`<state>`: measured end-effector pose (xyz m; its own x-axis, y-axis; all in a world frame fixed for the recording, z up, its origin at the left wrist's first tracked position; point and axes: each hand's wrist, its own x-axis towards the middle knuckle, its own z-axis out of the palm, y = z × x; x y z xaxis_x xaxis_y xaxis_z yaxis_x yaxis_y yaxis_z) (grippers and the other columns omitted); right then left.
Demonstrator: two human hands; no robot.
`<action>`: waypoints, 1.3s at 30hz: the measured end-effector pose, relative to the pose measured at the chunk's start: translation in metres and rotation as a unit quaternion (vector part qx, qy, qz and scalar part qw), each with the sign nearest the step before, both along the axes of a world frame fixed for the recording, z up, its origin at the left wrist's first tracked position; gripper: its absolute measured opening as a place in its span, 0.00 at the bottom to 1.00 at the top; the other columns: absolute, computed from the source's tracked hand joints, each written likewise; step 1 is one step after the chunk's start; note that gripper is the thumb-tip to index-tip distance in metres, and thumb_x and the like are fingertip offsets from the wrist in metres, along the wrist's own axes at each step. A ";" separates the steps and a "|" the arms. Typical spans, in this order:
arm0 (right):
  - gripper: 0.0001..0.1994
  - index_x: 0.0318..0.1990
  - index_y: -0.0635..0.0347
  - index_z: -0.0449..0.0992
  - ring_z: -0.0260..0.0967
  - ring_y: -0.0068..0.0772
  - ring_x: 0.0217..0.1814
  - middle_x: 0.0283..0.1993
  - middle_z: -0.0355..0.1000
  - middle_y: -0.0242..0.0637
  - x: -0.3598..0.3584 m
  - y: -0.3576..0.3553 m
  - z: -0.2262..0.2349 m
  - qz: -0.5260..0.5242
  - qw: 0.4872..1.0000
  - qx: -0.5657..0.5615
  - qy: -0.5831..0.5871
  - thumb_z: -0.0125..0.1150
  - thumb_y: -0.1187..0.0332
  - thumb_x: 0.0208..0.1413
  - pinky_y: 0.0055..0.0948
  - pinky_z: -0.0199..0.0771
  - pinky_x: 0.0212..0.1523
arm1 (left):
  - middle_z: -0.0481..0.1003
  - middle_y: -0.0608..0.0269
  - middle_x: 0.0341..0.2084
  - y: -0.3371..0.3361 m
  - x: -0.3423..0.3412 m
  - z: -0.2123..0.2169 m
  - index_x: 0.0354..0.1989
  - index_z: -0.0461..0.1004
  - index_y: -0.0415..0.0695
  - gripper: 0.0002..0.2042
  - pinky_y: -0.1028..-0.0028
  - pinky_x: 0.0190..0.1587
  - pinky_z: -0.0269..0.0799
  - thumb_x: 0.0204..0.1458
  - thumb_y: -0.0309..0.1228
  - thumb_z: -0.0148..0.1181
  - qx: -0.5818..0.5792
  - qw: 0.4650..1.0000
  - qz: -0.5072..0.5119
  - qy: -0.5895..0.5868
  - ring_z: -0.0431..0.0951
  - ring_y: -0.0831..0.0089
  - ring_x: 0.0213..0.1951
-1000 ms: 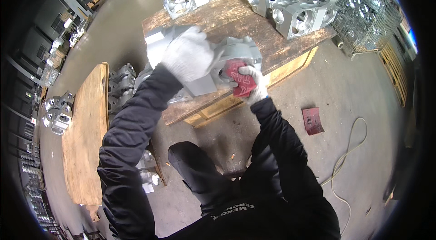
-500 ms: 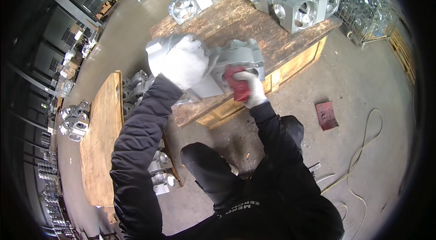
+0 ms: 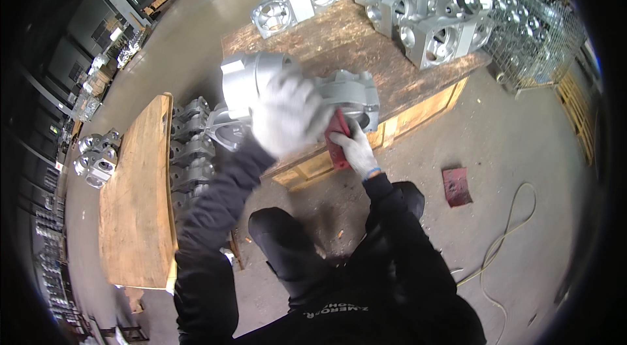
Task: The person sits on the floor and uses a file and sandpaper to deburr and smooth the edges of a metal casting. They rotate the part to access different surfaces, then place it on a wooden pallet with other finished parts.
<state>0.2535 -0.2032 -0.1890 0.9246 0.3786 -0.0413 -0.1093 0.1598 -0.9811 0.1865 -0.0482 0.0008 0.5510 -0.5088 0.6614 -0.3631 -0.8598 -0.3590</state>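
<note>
A silvery metal casting [image 3: 351, 92] with round bores lies at the near edge of a worn wooden workbench [image 3: 326, 38]. My right hand [image 3: 356, 150], in a white glove, grips a folded piece of red sandpaper [image 3: 337, 147] close to the casting's near right side. In front of the casting's middle is my left hand [image 3: 287, 115], gloved too and smeared by motion. Its fingers point toward the sandpaper, but whether they touch it or the casting cannot be made out. The left hand hides the middle of the casting.
More castings [image 3: 436, 41] stand along the bench's far side. At left, several castings [image 3: 192, 146] are lined up beside a wooden board [image 3: 138, 208]. On the floor to the right lie another red sheet [image 3: 456, 187] and a looped hose [image 3: 496, 247]. A wire cage [image 3: 539, 45] holds metal parts.
My left hand has come off the casting's left ring and moved right and nearer, toward the sandpaper. My right hand has drawn the sandpaper down from the right bore. The whole view has shifted slightly.
</note>
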 end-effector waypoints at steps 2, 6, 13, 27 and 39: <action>0.33 0.69 0.69 0.65 0.75 0.34 0.59 0.62 0.74 0.41 -0.007 -0.016 -0.005 0.034 0.976 0.164 0.136 0.67 0.59 0.63 0.32 0.76 0.59 | 0.75 0.58 0.37 -0.024 -0.028 -0.047 0.34 0.79 0.47 0.11 0.56 0.54 0.71 0.48 0.38 0.72 -0.189 0.981 0.027 -0.020 0.75 0.55 0.46; 0.27 0.67 0.66 0.69 0.75 0.28 0.56 0.58 0.76 0.39 -0.020 -0.030 -0.018 0.023 0.955 0.232 0.183 0.65 0.61 0.67 0.27 0.76 0.56 | 0.77 0.57 0.49 -0.060 -0.033 -0.157 0.55 0.75 0.42 0.20 0.60 0.58 0.70 0.59 0.37 0.68 -0.677 0.693 0.089 0.229 0.76 0.60 0.54; 0.22 0.65 0.68 0.71 0.75 0.43 0.59 0.57 0.76 0.50 -0.025 -0.042 0.039 -0.322 0.898 -0.116 -0.277 0.62 0.66 0.68 0.39 0.73 0.63 | 0.79 0.58 0.49 -0.082 0.000 -0.182 0.62 0.71 0.38 0.21 0.71 0.49 0.79 0.62 0.31 0.65 -0.907 0.299 -0.067 0.288 0.82 0.71 0.47; 0.27 0.66 0.47 0.74 0.74 0.59 0.60 0.58 0.77 0.49 0.098 0.007 0.088 -0.054 0.742 -0.492 -0.452 0.44 0.45 0.70 0.52 0.69 0.65 | 0.81 0.58 0.49 -0.106 0.065 -0.167 0.58 0.75 0.39 0.19 0.69 0.54 0.78 0.57 0.19 0.64 -0.937 0.285 -0.145 0.143 0.82 0.70 0.50; 0.28 0.67 0.46 0.73 0.71 0.58 0.65 0.61 0.74 0.53 0.086 0.002 0.103 0.008 0.746 -0.499 -0.441 0.42 0.42 0.71 0.51 0.68 0.67 | 0.83 0.53 0.31 -0.068 0.066 -0.168 0.38 0.83 0.45 0.06 0.55 0.45 0.80 0.56 0.29 0.62 -0.419 0.860 0.098 0.275 0.86 0.58 0.40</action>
<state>0.3399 -0.2009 -0.0864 0.7547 0.5770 0.3123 0.6547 -0.6931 -0.3016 0.2528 -0.1159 -0.1677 0.9189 0.1569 0.3620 -0.0987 -0.7968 0.5961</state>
